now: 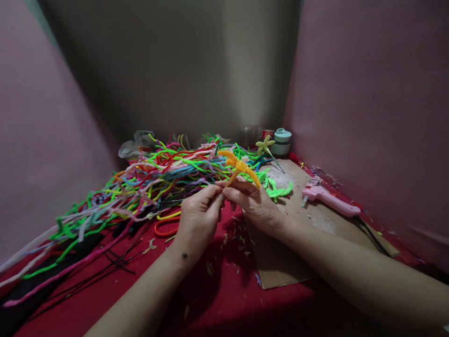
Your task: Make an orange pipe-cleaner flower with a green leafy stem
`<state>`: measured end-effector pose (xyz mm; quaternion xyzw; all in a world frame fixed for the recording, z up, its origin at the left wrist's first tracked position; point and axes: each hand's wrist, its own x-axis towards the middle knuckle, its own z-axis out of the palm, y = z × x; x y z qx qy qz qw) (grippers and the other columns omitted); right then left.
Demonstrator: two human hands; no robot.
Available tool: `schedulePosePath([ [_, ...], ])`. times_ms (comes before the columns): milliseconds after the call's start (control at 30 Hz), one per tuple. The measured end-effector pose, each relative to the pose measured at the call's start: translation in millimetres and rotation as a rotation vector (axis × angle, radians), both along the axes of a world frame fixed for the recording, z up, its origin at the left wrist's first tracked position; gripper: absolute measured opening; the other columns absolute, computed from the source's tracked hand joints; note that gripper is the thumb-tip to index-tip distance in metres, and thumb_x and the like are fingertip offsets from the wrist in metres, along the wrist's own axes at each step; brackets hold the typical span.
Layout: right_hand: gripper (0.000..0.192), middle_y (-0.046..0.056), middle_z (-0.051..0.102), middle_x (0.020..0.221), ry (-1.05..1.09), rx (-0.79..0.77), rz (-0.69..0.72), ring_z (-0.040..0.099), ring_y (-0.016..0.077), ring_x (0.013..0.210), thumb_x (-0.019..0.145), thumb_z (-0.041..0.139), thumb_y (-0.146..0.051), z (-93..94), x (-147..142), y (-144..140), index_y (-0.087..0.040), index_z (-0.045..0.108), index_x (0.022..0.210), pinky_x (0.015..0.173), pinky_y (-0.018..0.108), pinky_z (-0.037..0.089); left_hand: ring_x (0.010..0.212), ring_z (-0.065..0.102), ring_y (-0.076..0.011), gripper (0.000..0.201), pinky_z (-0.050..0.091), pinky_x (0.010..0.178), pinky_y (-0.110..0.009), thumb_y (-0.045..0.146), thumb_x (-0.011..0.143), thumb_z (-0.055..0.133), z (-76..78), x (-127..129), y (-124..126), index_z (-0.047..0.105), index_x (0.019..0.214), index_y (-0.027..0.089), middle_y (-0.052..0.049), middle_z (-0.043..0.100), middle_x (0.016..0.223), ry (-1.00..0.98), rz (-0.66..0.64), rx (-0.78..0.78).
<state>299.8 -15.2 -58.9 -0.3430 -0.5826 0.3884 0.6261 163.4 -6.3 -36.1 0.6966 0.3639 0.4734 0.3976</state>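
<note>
An orange pipe-cleaner flower (241, 166) with fuzzy, spread petals stands up from between my hands. My right hand (257, 206) is closed on its lower part, thumb and fingers pinching the stem. Pressed up against those fingertips, my left hand (200, 215) is pinched closed at the stem's lower end, which the fingers partly hide. Bright green pipe-cleaner pieces (278, 191) lie just beyond my right hand. A pale yellow flower (265, 145) on a dark green stem rests farther back.
A large tangled heap of coloured pipe cleaners (164, 171) spreads across the back and left. On the right, a pink glue gun (331, 199) lies on a cardboard sheet (280, 262). A light blue-lidded jar (281, 140) stands behind. Scraps litter the red cloth (224, 299).
</note>
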Motion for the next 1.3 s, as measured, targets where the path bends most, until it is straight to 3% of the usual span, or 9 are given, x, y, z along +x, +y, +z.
schedulePosePath([
  [167,0.019,-0.001,0.061,0.071,-0.025,-0.019,0.012,0.055,0.0152,0.078,0.080,0.060,-0.031,0.2,2.2,-1.9,-0.026,0.073,0.093,0.077,0.031,0.043,0.040,0.035,-0.0062,0.016,0.027,0.039,-0.018,0.027,0.075,0.062,2.1,-0.1,1.7,0.061,0.062,0.017,0.005,0.043,0.045,-0.027,-0.025,-0.099],
  [433,0.022,-0.001,0.061,0.073,0.111,-0.091,0.132,0.047,0.0099,0.061,0.079,0.062,-0.035,-4.3,3.2,4.8,-0.023,0.072,0.094,0.058,0.024,0.039,0.035,0.032,-0.0036,0.019,0.023,0.035,-0.016,0.028,0.074,0.064,9.4,0.5,-0.1,0.056,0.063,0.015,0.006,0.041,0.045,-0.115,-0.133,-0.319],
  [633,0.022,-0.001,0.066,0.075,0.242,-0.106,0.261,0.054,0.0099,0.067,0.078,0.065,-0.030,-4.5,3.9,6.4,-0.023,0.072,0.098,0.067,0.025,0.042,0.034,0.026,0.0000,0.016,0.018,0.033,-0.015,0.025,0.075,0.064,9.9,-5.0,5.3,0.056,0.067,0.014,0.005,0.047,0.055,-0.252,-0.331,-0.549],
  [767,0.022,-0.001,0.066,0.073,0.305,-0.161,0.344,0.057,0.0107,0.066,0.077,0.067,-0.030,-7.7,4.2,8.6,-0.022,0.071,0.097,0.064,0.025,0.043,0.033,0.023,0.0012,0.013,0.017,0.032,-0.014,0.025,0.076,0.064,9.1,-9.8,10.9,0.061,0.074,0.013,0.005,0.050,0.057,-0.239,-0.447,-0.610],
  [900,0.019,0.000,0.065,0.068,0.316,-0.151,0.355,0.058,0.0116,0.063,0.077,0.066,-0.029,-7.4,2.1,8.1,-0.019,0.072,0.093,0.062,0.025,0.041,0.035,0.031,-0.0007,0.016,0.022,0.035,-0.015,0.028,0.078,0.062,10.4,-10.5,8.8,0.058,0.071,0.014,0.005,0.050,0.057,-0.174,-0.426,-0.518],
  [1067,0.008,-0.002,0.061,0.068,0.317,-0.104,0.192,0.050,0.0090,0.059,0.075,0.067,-0.026,-8.1,-1.1,7.6,-0.019,0.071,0.077,0.059,0.024,0.038,0.046,0.045,-0.0065,0.022,0.037,0.047,-0.019,0.029,0.080,0.058,12.2,-4.9,4.9,0.057,0.065,0.014,0.003,0.051,0.054,0.052,-0.212,-0.157],
  [1167,0.008,-0.003,0.060,0.069,0.329,-0.050,0.102,0.046,0.0079,0.058,0.073,0.069,-0.025,-7.6,-1.6,7.4,-0.019,0.067,0.068,0.056,0.023,0.036,0.057,0.053,-0.0101,0.015,0.044,0.059,-0.022,0.029,0.079,0.058,4.8,-1.4,8.1,0.061,0.077,0.014,0.001,0.059,0.065,0.112,-0.125,-0.021],
  [1300,0.013,-0.004,0.056,0.065,0.362,-0.056,0.089,0.045,0.0079,0.058,0.071,0.071,-0.025,-5.9,-2.1,6.6,-0.017,0.064,0.063,0.055,0.023,0.034,0.080,0.061,-0.0164,0.024,0.048,0.073,-0.028,0.032,0.079,0.058,-11.6,0.4,14.8,0.060,0.097,0.016,-0.005,0.065,0.092,0.150,-0.041,0.139],
])
